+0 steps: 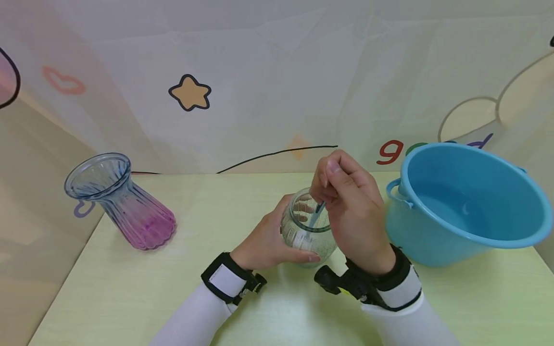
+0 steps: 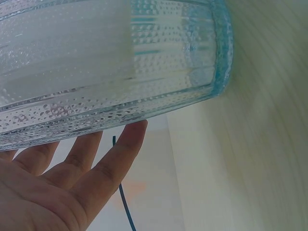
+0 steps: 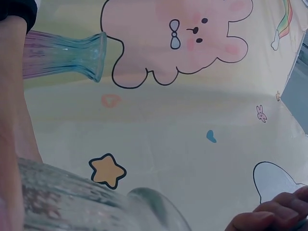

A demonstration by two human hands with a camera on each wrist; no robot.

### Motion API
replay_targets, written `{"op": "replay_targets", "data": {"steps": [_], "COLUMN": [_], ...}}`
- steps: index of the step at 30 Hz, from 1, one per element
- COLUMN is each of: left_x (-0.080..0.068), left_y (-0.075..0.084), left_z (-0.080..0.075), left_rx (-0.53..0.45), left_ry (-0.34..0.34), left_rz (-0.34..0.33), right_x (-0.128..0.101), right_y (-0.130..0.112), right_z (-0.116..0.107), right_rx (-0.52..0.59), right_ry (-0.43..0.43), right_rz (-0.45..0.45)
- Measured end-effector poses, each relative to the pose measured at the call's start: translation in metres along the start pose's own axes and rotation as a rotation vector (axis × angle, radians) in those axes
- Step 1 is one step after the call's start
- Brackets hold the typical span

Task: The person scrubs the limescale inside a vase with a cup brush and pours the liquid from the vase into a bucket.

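Note:
A clear glass jar (image 1: 318, 245) with a dimpled surface leans in my left hand (image 1: 270, 240). The thumb lies across its near side, and the fingers (image 2: 108, 168) reach round the far side. Over the jar's mouth my right hand (image 1: 352, 206) pinches a slim blue-handled tool (image 1: 317, 216) that slants down into the jar. Through the glass, a broad pale patch (image 2: 67, 53) shows inside; the tool's lower end is blurred there. In the right wrist view, the jar (image 3: 96, 202) lies low in the frame, and the right fingers (image 3: 274, 214) show at the bottom corner.
At the left a ribbed glass vase (image 1: 143, 211), blue above and pink below, stands on the pale table (image 1: 182, 293). A big light-blue bucket (image 1: 433, 235) stands close to the right hand. Behind the table hangs a printed cloth (image 1: 277, 86).

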State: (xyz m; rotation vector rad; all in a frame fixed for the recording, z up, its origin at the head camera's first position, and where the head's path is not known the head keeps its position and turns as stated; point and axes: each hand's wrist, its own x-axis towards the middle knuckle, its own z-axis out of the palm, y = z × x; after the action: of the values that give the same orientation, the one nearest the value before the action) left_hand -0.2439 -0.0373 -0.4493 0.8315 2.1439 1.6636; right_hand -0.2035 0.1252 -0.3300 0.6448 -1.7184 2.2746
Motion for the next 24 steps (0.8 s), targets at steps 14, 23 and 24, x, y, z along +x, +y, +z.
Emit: {"op": "replay_targets", "data": {"steps": [14, 23, 24], "left_x": [0.001, 0.0, 0.0], "left_y": [0.0, 0.001, 0.001], "left_z": [0.001, 0.0, 0.0], "left_rx": [0.05, 0.031, 0.031], "left_ry": [0.009, 0.007, 0.008], "left_rz": [0.003, 0.004, 0.006], "right_x": [-0.003, -0.005, -0.005], "right_y": [-0.014, -0.015, -0.015], "right_z": [-0.007, -0.009, -0.009], "right_rx": [0.204, 0.281, 0.287], "right_ry": [0.047, 0.035, 0.034], "right_rz": [-0.152, -0.255, -0.268]}}
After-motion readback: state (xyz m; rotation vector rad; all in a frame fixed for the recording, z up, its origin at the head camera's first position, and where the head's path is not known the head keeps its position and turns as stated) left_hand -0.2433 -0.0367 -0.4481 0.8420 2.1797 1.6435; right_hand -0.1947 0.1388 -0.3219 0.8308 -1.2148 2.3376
